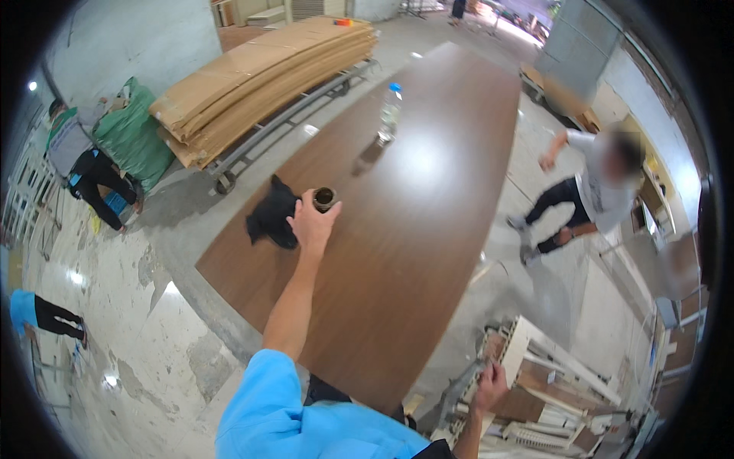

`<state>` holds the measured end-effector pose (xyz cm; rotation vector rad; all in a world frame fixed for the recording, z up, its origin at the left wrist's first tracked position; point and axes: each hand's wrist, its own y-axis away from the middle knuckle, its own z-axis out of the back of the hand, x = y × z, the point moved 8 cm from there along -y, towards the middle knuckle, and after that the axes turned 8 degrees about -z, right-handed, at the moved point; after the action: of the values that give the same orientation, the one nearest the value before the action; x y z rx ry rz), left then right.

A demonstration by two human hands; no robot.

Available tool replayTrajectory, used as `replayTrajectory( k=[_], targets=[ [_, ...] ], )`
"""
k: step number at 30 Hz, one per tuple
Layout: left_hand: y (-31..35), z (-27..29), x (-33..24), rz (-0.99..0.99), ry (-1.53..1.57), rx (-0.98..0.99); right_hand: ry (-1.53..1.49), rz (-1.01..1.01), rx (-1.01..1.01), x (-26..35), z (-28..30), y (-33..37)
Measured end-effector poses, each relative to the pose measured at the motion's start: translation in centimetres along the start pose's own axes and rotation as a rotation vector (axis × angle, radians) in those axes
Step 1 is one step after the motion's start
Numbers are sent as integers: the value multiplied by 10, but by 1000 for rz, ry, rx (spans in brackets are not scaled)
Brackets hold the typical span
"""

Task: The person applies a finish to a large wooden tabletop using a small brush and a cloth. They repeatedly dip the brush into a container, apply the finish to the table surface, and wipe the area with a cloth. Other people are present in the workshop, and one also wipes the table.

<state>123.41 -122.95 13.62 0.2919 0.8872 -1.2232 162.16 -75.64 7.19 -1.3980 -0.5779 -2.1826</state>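
My left hand (312,226) reaches out over the brown wood-look board (397,306), its fingers wrapped round a small open-topped cup (325,197) with a dark inside. A crumpled black cloth (273,217) lies on the board just left of that hand. Farther along the board, a clear plastic bottle (391,115) with a blue cap stands upright. Off the board's right edge, my right hand (490,389) is closed, fingers curled together. What it holds, if anything, I cannot make out.
Flattened cardboard (260,76) is stacked on a low wheeled cart at the far left, beside a full green sack (134,134). A person (589,183) is at the right; others are at the left. Wood offcuts (550,398) pile up at the lower right.
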Motion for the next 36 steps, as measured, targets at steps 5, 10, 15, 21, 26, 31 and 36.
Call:
replayTrajectory(
  k=[5,10,15,21,26,31,36],
  targets=[
    [145,38,-48,-117,124,-58,-132,51,313,10,-32,-12],
    [284,55,-69,-66,249,60,-198,19,499,9,-23,-9],
    [389,55,-83,-39,278,110,-258,-1,644,6,-16,-2],
    [458,55,-88,44,311,196,-232,7,653,12,-5,6],
    [479,59,-88,-27,275,194,-336,-48,650,10,7,22],
    [475,51,-82,-45,284,176,-379,-108,645,-6,3,34],
    [431,21,-71,46,164,131,-372,-174,695,-26,-23,12]
  ],
)
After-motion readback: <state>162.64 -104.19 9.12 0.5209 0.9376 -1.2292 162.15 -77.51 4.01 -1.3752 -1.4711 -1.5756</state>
